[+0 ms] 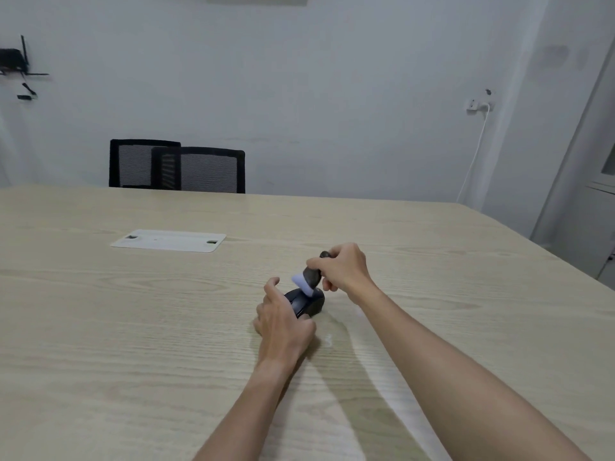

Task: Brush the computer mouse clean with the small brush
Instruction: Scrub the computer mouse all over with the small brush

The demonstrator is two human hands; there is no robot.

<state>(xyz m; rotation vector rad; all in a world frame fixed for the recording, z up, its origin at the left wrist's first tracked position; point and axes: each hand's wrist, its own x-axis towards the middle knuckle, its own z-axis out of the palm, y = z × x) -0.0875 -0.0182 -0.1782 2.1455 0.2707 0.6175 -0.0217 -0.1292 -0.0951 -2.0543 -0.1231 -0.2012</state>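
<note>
Brushing in progress: left hand (286, 322) grips and steadies the computer mouse (307, 302) on the table (133, 327); right hand (344, 266) clenches the small brush (311, 277), bristles touching the mouse's top. Next, a sweep across it.

Left hand (283, 319) covers the near-left part of the mouse (311, 302); right hand (344, 266) hides the mid-handle of the brush (311, 277); bristle contact blurred; both forearms cut off by the bottom edge.

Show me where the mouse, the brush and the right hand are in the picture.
mouse (312, 303): head view, on its dark right side.
brush (303, 283): head view, on the pale bristles.
right hand (342, 266): head view, on the back of the hand.
</note>
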